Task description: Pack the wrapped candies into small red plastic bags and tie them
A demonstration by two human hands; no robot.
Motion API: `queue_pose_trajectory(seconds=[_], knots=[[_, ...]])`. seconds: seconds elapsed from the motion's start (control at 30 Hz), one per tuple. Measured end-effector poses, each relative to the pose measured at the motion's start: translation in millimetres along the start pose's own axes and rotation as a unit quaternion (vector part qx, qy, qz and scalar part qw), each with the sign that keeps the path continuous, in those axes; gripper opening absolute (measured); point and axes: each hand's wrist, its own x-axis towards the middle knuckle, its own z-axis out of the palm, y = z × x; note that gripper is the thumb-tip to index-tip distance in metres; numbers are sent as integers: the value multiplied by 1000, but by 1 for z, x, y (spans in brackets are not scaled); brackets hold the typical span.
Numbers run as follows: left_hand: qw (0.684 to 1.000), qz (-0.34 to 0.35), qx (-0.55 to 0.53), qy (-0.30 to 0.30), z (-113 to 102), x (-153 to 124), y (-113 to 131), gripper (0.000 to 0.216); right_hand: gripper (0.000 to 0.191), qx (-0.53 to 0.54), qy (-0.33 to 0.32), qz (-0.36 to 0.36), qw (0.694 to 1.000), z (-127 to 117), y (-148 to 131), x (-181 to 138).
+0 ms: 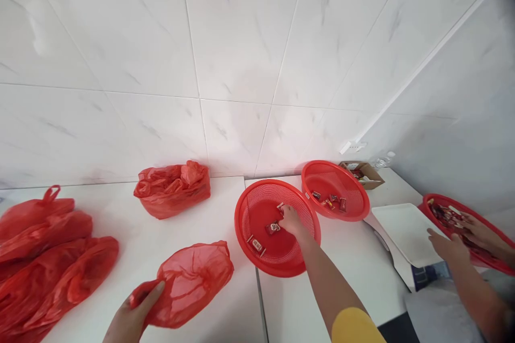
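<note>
My left hand (134,316) is closed on the neck of a puffed-up red plastic bag (193,281) lying on the white table near its front edge. My right hand (290,221) reaches into a round red mesh basket (245,214), with the fingers curled down over small wrapped sweets; whether it holds one is hidden. Loose sweets (272,228) lie on the basket's floor beside that hand.
A second red basket (354,209) with a few sweets stands behind to the right. Filled red bags lie at the far left (44,257) and at the back (173,187). At the right, another person's hands (450,249) work by a white tray (402,230) and a third red basket (488,265).
</note>
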Motion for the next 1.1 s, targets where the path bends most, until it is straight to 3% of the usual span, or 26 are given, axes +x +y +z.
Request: queue_pose_trajectory(seconds=[0.07,0.13,0.33,0.47,0.6,0.7,0.87,0.97,1.03,1.1], knots=[[1000,-11,-2,-8,2,2,0,36,91,-8,-25,-7,1000,5,-2,7],[1000,-18,-9,-1,3,4,0,36,100,-14,-27,-9,1000,16,-5,9],[999,-35,9,-5,7,7,-2,39,37,30,26,-72,997,39,-15,-6],[999,-30,12,-16,10,7,1,42,22,85,54,-81,992,28,-20,-14],[999,13,-7,-29,16,4,0,41,28,141,75,-88,983,10,-38,-32],[997,51,-22,-55,19,5,-5,39,30,209,61,-151,964,7,-69,-65],[996,50,1,-71,17,13,-19,38,25,266,-79,-279,919,30,-134,-141],[996,55,-3,-76,16,16,-24,40,49,221,-134,-310,915,47,-155,-162],[995,58,-1,-78,16,16,-27,40,59,202,-95,-279,934,51,-152,-156],[995,55,4,-82,15,17,-30,38,46,191,-19,-197,962,50,-139,-138]])
